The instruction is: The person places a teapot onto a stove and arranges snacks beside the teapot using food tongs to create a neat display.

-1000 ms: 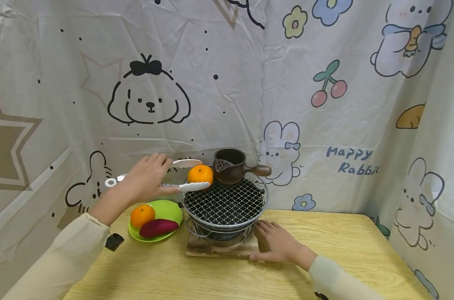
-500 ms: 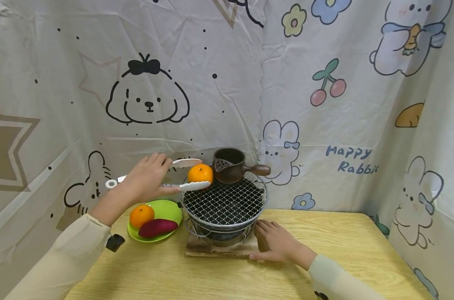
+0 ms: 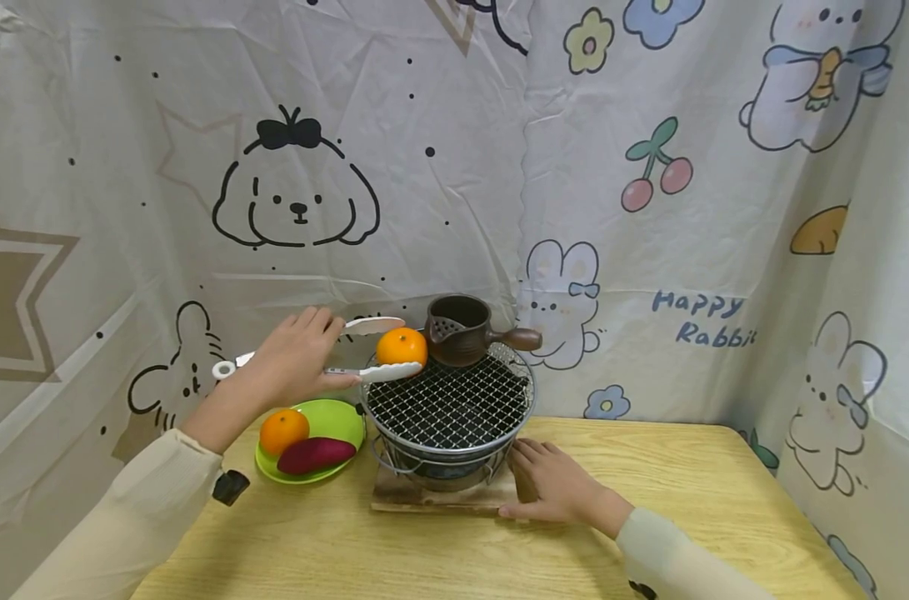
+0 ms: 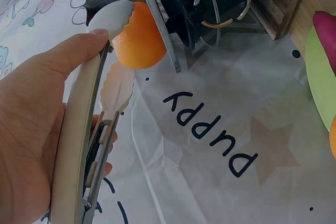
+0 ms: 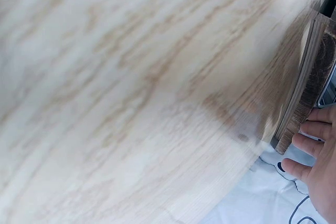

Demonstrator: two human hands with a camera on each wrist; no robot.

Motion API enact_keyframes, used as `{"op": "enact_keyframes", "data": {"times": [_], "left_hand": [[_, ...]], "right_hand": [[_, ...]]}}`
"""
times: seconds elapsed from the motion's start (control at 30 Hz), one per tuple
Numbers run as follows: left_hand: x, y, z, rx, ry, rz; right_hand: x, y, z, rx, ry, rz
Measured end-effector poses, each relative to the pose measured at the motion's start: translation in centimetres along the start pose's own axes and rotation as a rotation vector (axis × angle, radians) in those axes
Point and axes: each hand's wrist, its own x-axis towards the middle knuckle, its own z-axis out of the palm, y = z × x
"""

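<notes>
My left hand (image 3: 292,354) grips a pair of tongs (image 4: 79,145) with white scalloped tips, also in the left wrist view. Its two arms are spread on either side of an orange (image 3: 402,347), at the left rim of a round grill (image 3: 450,408) with a black wire mesh. Whether both tips touch the orange, I cannot tell. Low at the right, my right hand (image 3: 562,487) rests against the corner of the wooden base board (image 3: 447,500) under the grill. Its fingers lie along the board's edge (image 5: 302,93) in the right wrist view.
A dark brown side-handled pot (image 3: 460,337) sits on the mesh at the back, beside the orange. Left of the grill, a green plate (image 3: 337,417) holds another orange (image 3: 284,432) and a purple sweet potato (image 3: 316,456). A printed cloth (image 3: 454,208) hangs behind the table (image 3: 686,483).
The view has shifted very slightly. Both hands, the tongs and the orange stay practically where they were.
</notes>
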Motion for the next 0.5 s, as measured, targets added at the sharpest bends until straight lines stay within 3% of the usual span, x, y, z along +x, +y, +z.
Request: {"op": "enact_keyframes", "data": {"times": [0.5], "left_hand": [[-0.27, -0.09, 0.47, -0.007, 0.036, 0.008]], "right_hand": [[-0.02, 0.07, 0.18, -0.006, 0.005, 0.002]]}}
